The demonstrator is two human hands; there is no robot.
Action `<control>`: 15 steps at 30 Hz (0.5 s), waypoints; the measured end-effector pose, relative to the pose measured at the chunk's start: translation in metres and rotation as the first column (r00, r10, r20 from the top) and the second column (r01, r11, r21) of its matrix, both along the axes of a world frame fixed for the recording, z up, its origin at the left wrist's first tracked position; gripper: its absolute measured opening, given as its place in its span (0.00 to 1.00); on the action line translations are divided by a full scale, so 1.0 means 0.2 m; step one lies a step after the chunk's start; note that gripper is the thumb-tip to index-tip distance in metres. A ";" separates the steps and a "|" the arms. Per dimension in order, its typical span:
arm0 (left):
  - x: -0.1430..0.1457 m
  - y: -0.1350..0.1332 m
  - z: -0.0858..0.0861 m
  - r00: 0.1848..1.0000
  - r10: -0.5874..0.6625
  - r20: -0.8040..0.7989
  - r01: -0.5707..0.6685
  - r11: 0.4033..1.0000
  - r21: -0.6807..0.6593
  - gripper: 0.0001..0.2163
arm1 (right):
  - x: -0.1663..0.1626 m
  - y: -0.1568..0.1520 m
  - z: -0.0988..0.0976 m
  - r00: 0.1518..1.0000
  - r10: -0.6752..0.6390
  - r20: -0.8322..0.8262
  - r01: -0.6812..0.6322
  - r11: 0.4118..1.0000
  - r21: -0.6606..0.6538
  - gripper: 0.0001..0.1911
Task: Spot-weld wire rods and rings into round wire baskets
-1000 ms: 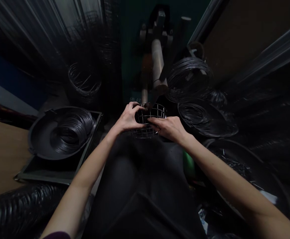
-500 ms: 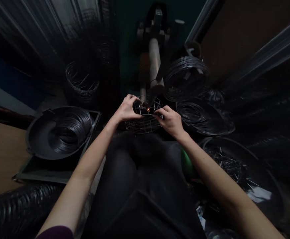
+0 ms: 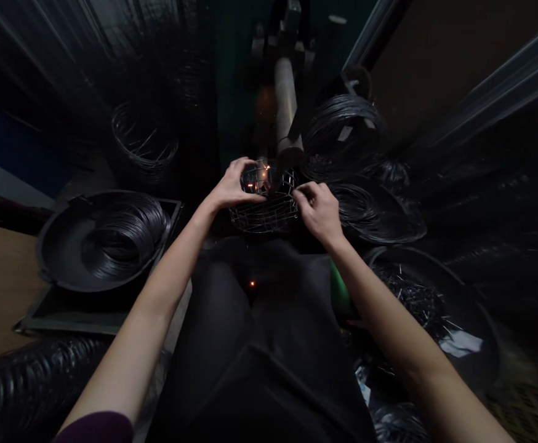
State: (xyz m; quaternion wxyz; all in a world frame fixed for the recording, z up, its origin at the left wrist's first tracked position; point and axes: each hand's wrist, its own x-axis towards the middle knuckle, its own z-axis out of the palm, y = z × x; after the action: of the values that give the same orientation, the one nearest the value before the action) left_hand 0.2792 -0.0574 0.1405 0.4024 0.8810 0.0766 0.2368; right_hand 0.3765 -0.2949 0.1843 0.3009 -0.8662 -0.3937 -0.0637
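A round wire basket (image 3: 262,215) of welded steel rods sits tilted in front of my lap, its upper rim under a dark welding electrode (image 3: 289,159) on a spot welder's arm (image 3: 285,92). Orange sparks (image 3: 263,178) fly where the electrode meets the rods. My left hand (image 3: 234,184) wraps over the basket's left rim. My right hand (image 3: 319,209) pinches the rods at the right side, fingertips close to the electrode. A single spark (image 3: 252,283) glows over my dark lap.
A black pan (image 3: 52,246) holding coiled wire (image 3: 116,243) rests on a tray at left. More wire coils (image 3: 343,132) surround the welder. A round bin (image 3: 412,301) of cut wire pieces stands at lower right, and a ribbed black hose (image 3: 29,387) lies at lower left.
Sparks have grown from a small glow to a brighter spray, with one falling over my lap. The basket has risen under the electrode, and my right hand has shifted to the right.
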 end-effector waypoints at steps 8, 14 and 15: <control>-0.20 0.03 -0.43 0.997 0.078 0.005 -0.072 0.944 -0.323 0.52 | -0.29 -0.64 -0.25 0.828 0.046 -0.559 -0.113 0.990 -0.085 0.20; -0.29 -0.04 -0.32 0.981 0.184 0.068 -0.155 0.939 -0.306 0.46 | -0.31 -0.74 -0.46 0.729 0.055 -0.682 -0.160 0.983 -0.092 0.16; -0.33 -0.06 -0.28 0.984 0.159 0.080 -0.135 0.961 -0.242 0.43 | -0.31 -0.70 -0.41 0.728 0.051 -0.683 -0.133 0.989 -0.068 0.17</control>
State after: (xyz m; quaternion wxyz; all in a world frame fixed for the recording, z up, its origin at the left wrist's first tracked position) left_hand 0.2139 -0.0696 0.0847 0.4888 0.8060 0.1496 0.2984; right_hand 0.3137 -0.4358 0.1014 0.3776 -0.8245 -0.3018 0.2941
